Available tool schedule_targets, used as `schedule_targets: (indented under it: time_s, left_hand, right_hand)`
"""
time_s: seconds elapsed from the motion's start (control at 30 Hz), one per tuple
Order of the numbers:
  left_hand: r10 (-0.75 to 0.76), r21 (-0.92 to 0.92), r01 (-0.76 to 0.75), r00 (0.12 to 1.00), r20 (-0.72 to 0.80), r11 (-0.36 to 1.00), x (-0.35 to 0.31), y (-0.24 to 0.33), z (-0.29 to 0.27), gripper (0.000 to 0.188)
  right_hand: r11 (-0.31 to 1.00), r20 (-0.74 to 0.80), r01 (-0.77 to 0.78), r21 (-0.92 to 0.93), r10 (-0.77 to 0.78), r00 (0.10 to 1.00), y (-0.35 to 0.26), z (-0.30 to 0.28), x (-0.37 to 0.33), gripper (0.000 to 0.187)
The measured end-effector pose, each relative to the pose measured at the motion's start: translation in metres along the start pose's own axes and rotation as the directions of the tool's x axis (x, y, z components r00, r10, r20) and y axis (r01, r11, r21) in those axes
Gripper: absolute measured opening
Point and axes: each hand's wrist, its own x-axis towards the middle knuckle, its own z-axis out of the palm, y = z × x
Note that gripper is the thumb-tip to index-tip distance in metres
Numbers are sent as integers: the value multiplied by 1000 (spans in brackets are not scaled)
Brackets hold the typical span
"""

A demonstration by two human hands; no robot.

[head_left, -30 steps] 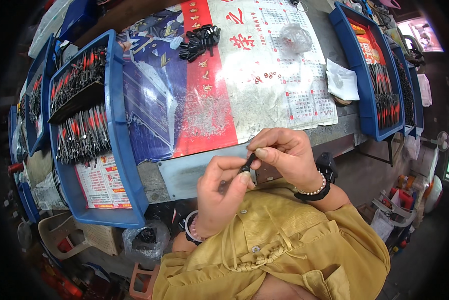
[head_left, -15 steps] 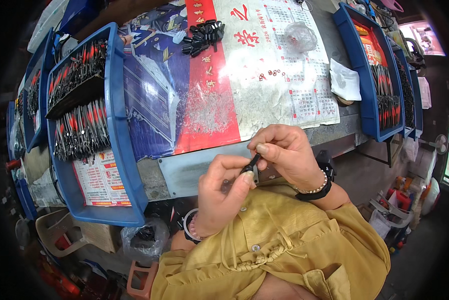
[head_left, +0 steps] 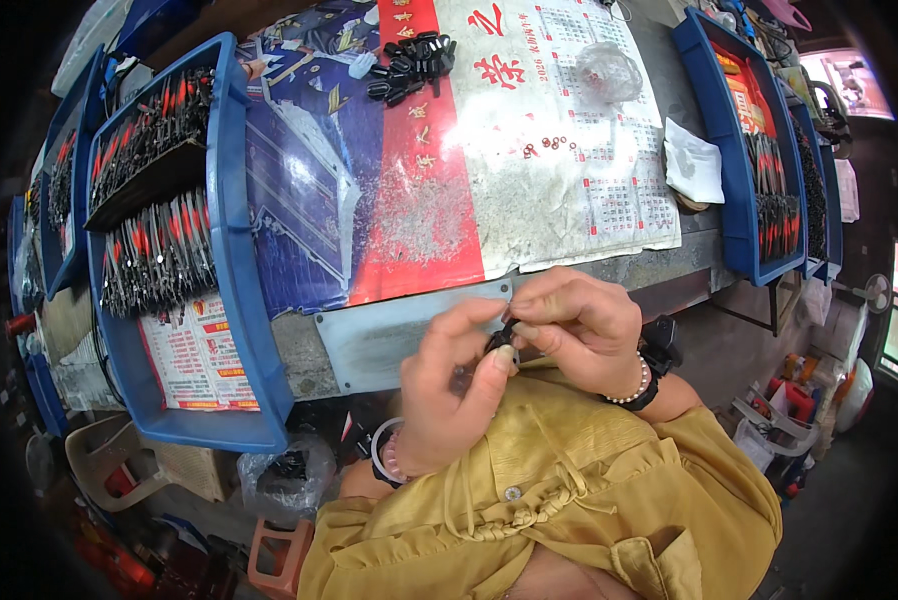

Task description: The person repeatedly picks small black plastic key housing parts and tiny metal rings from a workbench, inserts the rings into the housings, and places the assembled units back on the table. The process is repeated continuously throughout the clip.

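Observation:
Close in front of me, at the table's near edge, both hands meet over a small black piece [head_left: 500,338]. My left hand [head_left: 447,395] pinches its lower end between thumb and forefinger. The thumb and fingertips of my right hand [head_left: 581,322] close on the upper end. Fingers cover much of the piece, so its exact kind is unclear. Several small reddish-brown rings [head_left: 552,145] lie on the calendar sheet. Farther back sits a pile of short glossy black parts [head_left: 409,67].
A blue tray [head_left: 231,200] of slim black-and-red pieces stands on the left; another blue tray [head_left: 717,150] is at the right. A crumpled clear bag [head_left: 609,72] and a white cloth-like sheet [head_left: 692,162] lie between. A metal plate [head_left: 369,350] edges the table front.
My right hand has shifted slightly right and down, drawing closer over the black piece, less of which shows now. The left hand still grips it. The view has shifted a little.

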Motion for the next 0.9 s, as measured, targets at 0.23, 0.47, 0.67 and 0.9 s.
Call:
schedule_targets:
  time_s: [0.23, 0.47, 0.67, 0.9]
  left_hand:
    - [34, 14, -34, 999, 7, 999, -2, -5, -1, 28]
    - [-60, -37, 58, 996, -69, 998, -6, -4, 1, 22]
    - [-88, -85, 81, 992, -93, 993, -5, -1, -1, 21]
    - [-90, -155, 73, 990, -108, 985, -6, 0, -4, 18]
  right_hand:
    - [951, -54, 232, -205, -247, 967, 10, 10, -2, 17]
    - [985, -49, 121, -122, -127, 991, 14, 14, -5, 16]
    - [978, -109, 139, -153, -157, 982, 8, 15, 2, 13]
    - [972, 9, 171, -162, -172, 985, 2, 18, 7, 11]
